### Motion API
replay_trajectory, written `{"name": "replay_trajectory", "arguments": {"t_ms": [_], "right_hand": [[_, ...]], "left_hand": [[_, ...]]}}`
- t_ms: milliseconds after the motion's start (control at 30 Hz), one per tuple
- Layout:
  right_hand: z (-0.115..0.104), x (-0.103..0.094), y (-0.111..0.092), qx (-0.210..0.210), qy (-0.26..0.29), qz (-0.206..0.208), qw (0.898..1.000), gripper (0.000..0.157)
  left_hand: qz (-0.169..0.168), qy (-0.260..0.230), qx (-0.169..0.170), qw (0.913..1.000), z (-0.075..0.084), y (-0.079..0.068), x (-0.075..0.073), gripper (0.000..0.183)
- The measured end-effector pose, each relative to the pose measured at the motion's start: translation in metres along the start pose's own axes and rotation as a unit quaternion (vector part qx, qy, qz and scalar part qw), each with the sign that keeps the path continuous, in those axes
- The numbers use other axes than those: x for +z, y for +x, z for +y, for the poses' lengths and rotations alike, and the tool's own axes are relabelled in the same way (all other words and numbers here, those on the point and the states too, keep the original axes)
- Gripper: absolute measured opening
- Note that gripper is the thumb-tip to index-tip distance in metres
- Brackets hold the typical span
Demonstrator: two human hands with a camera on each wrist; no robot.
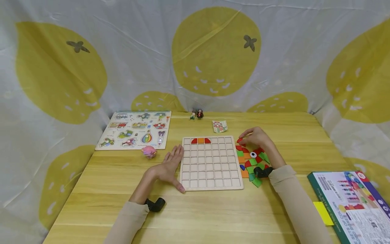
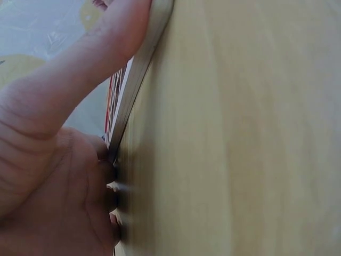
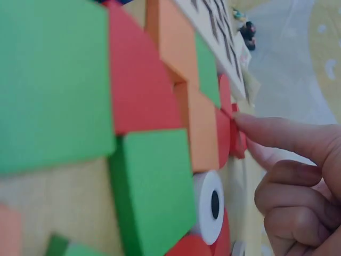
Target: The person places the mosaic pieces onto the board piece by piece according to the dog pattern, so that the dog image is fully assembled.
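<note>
A wooden grid board [image 1: 211, 162] lies on the table, with two red quarter-round pieces and an orange square [image 1: 200, 140] between them in its top row. Along the board's left edge rests my left hand [image 1: 166, 169], fingers spread and thumb at the near corner. In the left wrist view the thumb [image 2: 106, 48] lies against the board's rim [image 2: 139, 69]. My right hand [image 1: 257, 139], beyond the board's upper right corner, pinches a red piece [image 3: 238, 136] between thumb and index finger. Below it is a pile of green, orange, red and blue pieces, with a white eye piece [image 1: 253, 155].
A vehicle puzzle board [image 1: 134, 130] lies at the back left, a pink toy [image 1: 149, 151] by its near corner. Two small figurines [image 1: 196, 114] and a patterned card [image 1: 220, 126] are behind the grid board. At the right lies a large box [image 1: 350, 203] over a yellow paper [image 1: 323, 213].
</note>
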State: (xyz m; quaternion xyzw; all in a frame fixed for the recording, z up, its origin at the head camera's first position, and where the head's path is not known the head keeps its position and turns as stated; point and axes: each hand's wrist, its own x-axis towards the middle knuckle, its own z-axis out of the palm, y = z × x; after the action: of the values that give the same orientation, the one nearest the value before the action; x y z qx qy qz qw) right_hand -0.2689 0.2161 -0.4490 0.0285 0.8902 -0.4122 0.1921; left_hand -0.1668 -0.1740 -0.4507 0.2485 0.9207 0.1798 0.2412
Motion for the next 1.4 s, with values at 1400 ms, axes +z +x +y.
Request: {"name": "replay_trajectory", "arguments": {"t_ms": [1400], "right_hand": [[-0.119,0.126,-0.002,-0.139,0.027,-0.041,0.989,0.023]], "left_hand": [[0.005,-0.006,0.004,1.0000,0.000,-0.002,0.002,0.153]]}}
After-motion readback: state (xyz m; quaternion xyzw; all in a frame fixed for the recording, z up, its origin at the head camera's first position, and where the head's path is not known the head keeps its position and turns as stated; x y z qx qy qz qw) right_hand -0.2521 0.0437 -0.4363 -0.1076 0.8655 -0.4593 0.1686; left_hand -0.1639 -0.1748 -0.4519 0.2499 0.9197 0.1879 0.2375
